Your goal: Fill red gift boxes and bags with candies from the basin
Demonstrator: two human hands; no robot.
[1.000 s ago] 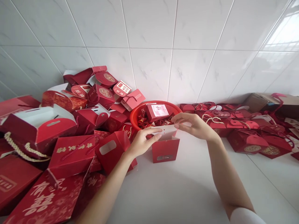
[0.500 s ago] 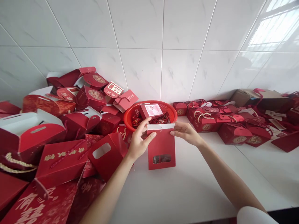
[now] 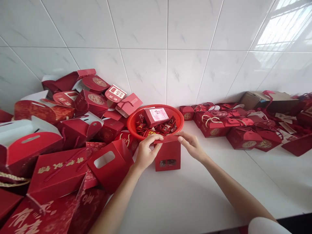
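Note:
A red gift box (image 3: 168,151) stands upright on the white table in front of me. Dark contents show through the small window low on its front. My left hand (image 3: 147,151) pinches the left end of the box's top flap, thumb toward me. At the other end of that flap, my right hand (image 3: 191,144) grips with thumb and fingers. The flap is folded over toward me, its red face showing. Right behind the box is a red plastic basket (image 3: 180,125) with wrapped sweets (image 3: 168,127) and a small box with a pink label (image 3: 158,115).
Many red gift boxes (image 3: 60,165) are heaped on the left, some with lids open. Along the wall at right stand more closed boxes (image 3: 213,125) with cord handles, beside a brown carton (image 3: 258,100). A tiled wall (image 3: 146,71) rises behind the white table (image 3: 195,201).
The box's top flap, with its white edge upright before, is now folded down toward me under both hands. The box appears shorter, and my view has shifted slightly.

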